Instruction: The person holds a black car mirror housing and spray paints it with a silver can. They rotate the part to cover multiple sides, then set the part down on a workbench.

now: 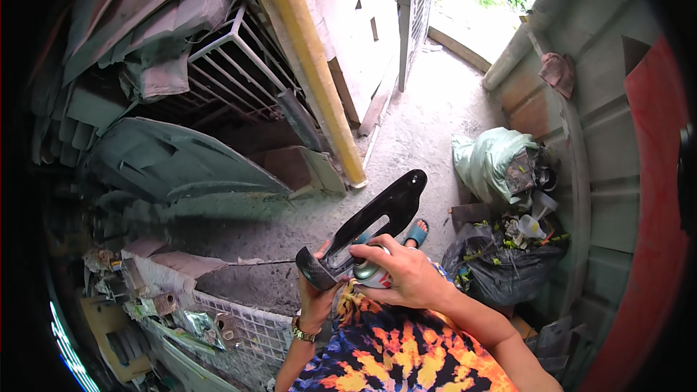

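Observation:
My left hand [316,300] is wrapped round the lower end of a long glossy black part [388,203]. The part has a long slot, a small hole near its far tip and a textured, curved near end. It slants away from me, up and to the right, above the concrete floor. In my right hand [414,272] is a spray can [372,274], tilted close beside the part's slot, with the index finger at the can's top. Whether any spray comes out cannot be seen. Part of my left hand is hidden behind the black part.
A black rubbish bag [501,265] and a pale green sack [486,163] stand at the right by a metal wall [610,167]. A yellow post [308,65] rises ahead. White wire mesh [254,334] lies at lower left, near a sheet-covered stack [174,163].

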Demonstrator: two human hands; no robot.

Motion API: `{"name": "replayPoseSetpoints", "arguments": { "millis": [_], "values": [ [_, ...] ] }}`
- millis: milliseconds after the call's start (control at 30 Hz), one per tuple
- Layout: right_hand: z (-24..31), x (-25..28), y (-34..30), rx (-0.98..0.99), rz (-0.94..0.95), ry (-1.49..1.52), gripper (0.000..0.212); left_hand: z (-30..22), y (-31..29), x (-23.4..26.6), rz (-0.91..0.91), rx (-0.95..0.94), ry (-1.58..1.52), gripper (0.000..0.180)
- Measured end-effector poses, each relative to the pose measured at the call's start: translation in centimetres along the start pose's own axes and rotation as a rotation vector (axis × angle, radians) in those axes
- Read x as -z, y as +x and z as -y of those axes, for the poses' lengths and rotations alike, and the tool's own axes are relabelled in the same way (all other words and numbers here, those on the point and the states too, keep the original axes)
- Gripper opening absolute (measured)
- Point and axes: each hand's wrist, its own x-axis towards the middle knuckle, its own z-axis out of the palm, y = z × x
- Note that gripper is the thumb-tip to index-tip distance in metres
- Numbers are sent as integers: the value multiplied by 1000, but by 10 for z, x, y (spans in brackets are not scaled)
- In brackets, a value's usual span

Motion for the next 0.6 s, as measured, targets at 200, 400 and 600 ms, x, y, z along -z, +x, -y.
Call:
{"name": "replayPoseSetpoints", "arguments": {
  "millis": [200, 400, 600],
  "values": [
    [-23, 9, -11, -109, -400, 12, 73, 6, -2, 9, -3, -41, 129, 70],
    [-43, 127, -78, -151, -1313, -51, 78, -5, -4, 11, -184, -51, 92, 74],
    [-81, 74, -68, -403, -822, 109, 66, 9, 3, 24, -225, -156, 272, 71]
  ]
}}
